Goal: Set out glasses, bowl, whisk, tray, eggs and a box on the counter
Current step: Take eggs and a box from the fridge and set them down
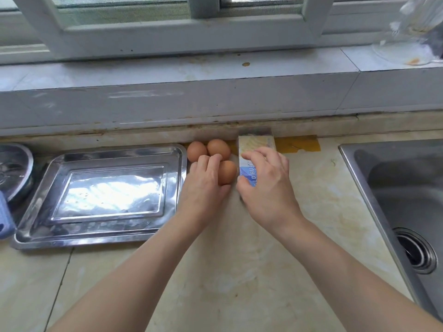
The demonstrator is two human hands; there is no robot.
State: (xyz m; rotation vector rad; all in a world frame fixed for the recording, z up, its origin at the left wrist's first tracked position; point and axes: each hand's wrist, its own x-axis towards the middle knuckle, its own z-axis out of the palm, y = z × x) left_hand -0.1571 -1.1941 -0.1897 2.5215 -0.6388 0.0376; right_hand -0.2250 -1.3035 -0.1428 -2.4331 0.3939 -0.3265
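Three brown eggs lie on the beige counter by the back wall: two far ones (196, 151) (218, 148) and a nearer egg (227, 172). My left hand (203, 185) curls round the nearer egg, fingers over its left side and thumb under it. To the right lies a yellow and blue butter box (255, 149). My right hand (266, 183) grips the box, fingers over its top and thumb at its near left edge. A shiny steel tray (36, 212) sits on the counter left of the eggs.
A steel sink (383, 188) with a drain lies at the right. A round metal lid (14, 168) and a blue cloth (4, 219) sit at the far left. A clear plastic item (407, 44) stands on the window sill at upper right.
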